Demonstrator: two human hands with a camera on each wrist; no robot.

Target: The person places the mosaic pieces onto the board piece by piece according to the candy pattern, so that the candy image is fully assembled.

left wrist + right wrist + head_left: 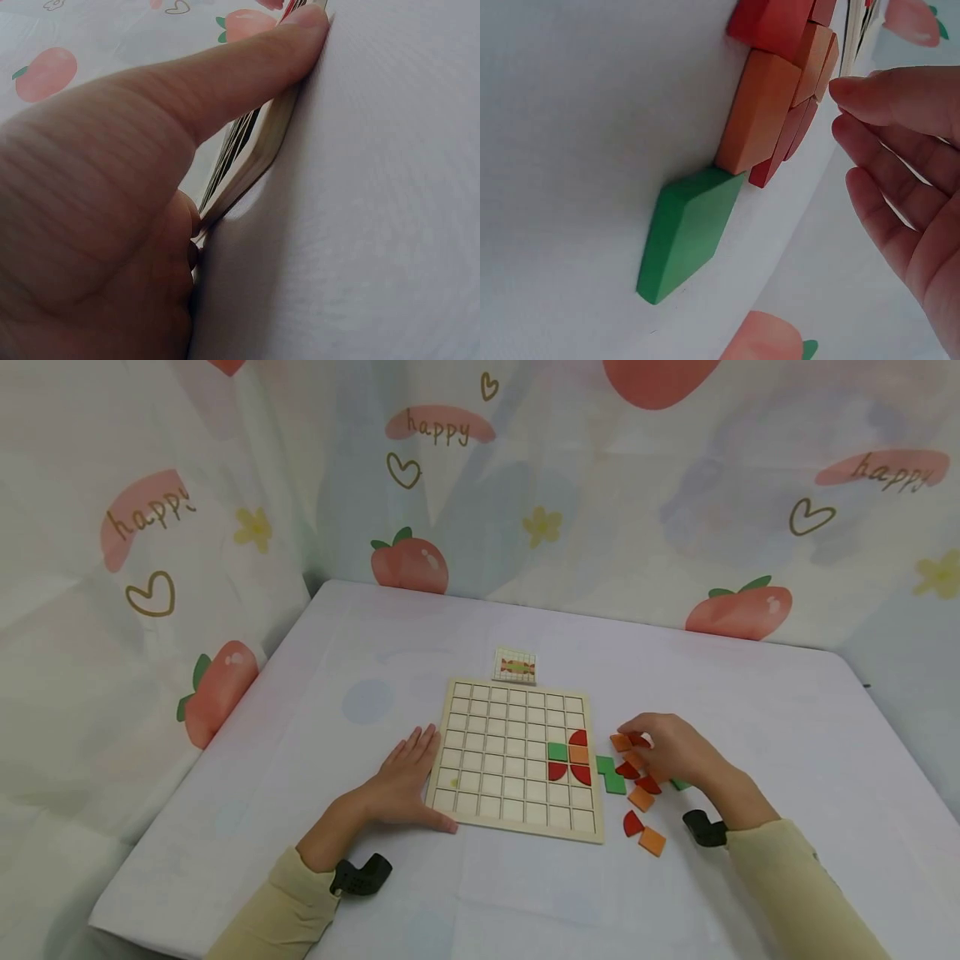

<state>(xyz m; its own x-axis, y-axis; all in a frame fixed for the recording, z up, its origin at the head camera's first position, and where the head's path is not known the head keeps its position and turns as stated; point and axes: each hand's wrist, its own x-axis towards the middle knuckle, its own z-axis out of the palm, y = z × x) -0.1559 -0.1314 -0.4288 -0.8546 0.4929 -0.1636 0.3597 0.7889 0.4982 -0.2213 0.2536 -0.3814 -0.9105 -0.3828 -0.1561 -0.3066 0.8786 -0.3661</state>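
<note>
On cloth (600,568) past the far and left edges of the table (517,902), I read "happy" 3 times; my left grip (405,783) rests released against the board (495,760), my right grip (671,747) released near pieces (615,783).

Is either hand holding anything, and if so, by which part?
Nothing appears held. The left hand rests against the board at its near-left corner, fingers straight; the right hand is over the loose pieces, with nothing visible between its fingertips.
</note>
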